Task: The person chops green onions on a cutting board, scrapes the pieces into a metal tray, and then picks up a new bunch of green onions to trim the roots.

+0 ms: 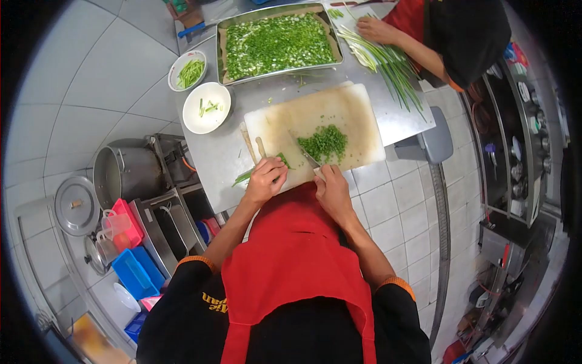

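My right hand (pixel 331 187) is closed round the handle of a knife (pixel 308 158), whose blade points up and left over the cutting board (pixel 276 124). Just right of the blade lies a heap of chopped green onions (pixel 327 143). At the board's lower left edge my left hand (pixel 267 181) is closed on a bunch of green onions (pixel 244 177); cut green ends show above the fingers and leaves trail out to the left. Near the left hand a wooden-looking handle (pixel 260 147) lies at the board's edge.
A lined metal tray (pixel 341 56) full of chopped green onions stands at the back. Left of it are a bowl (pixel 172 77) of cut stalks and a white bowl (pixel 193 120) with a few pieces. A co-worker's hand (pixel 374 30) touches long green onions (pixel 388 67) at the right.
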A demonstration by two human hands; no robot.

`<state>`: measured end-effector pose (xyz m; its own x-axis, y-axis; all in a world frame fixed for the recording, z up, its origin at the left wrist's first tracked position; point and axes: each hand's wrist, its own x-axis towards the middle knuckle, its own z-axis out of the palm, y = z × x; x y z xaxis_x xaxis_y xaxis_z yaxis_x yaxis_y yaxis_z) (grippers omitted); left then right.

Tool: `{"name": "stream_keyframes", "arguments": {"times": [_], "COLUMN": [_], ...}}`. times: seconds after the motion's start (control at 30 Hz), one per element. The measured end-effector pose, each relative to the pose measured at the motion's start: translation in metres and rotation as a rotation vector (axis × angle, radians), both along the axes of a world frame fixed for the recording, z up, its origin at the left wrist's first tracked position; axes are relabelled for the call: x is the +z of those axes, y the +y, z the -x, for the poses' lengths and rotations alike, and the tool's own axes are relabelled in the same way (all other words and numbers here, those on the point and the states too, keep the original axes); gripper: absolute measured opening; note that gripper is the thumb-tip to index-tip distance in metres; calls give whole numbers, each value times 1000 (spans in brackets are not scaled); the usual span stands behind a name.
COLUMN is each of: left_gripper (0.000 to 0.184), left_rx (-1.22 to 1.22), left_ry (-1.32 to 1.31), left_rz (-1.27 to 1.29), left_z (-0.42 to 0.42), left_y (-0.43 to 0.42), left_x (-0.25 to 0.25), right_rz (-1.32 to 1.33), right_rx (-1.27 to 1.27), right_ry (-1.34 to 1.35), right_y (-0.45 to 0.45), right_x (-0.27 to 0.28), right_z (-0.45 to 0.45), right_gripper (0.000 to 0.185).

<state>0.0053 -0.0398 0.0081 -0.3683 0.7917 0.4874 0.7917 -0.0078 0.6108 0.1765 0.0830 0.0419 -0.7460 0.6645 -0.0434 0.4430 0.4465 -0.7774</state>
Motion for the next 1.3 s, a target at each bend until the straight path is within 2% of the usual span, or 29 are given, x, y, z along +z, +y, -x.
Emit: {"name": "stream_keyframes", "arguments": {"times": [0.37, 0.47, 0.53, 0.63, 0.77, 0.97, 1.13, 1.3], "left_gripper": [14, 14, 13, 13, 14, 15, 14, 15], "left_rx": [4, -25, -37, -46, -25, -11, 23, 15], "left_ry": [25, 43, 33, 43, 99, 107, 57, 30], "left_rz": [-45, -43, -24, -6, 8, -7, 1, -9], "left_z": [-3, 0, 1, 3, 2, 0, -3, -2], "left_y": [2, 1, -1, -8, -6, -5, -7, -7], "left_x": [-3, -2, 0, 1, 4, 5, 0, 2], "right_rz": [-62, -66, 119, 106, 149, 132, -24, 54], "right_rx": [-158, -61, -21, 49, 51, -171, -199, -174], "right_ry": [-23, 50, 111, 152, 90, 59, 88, 133], "right_y": [17, 7, -1, -9, -10, 12, 21, 0], "right_x": [10, 9, 5, -1, -9, -8, -3, 5], "right_z": [-1, -12, -17, -20, -22, -13, -13, -1], "right_gripper": [13, 13, 14, 15, 16, 12, 12, 18]}}
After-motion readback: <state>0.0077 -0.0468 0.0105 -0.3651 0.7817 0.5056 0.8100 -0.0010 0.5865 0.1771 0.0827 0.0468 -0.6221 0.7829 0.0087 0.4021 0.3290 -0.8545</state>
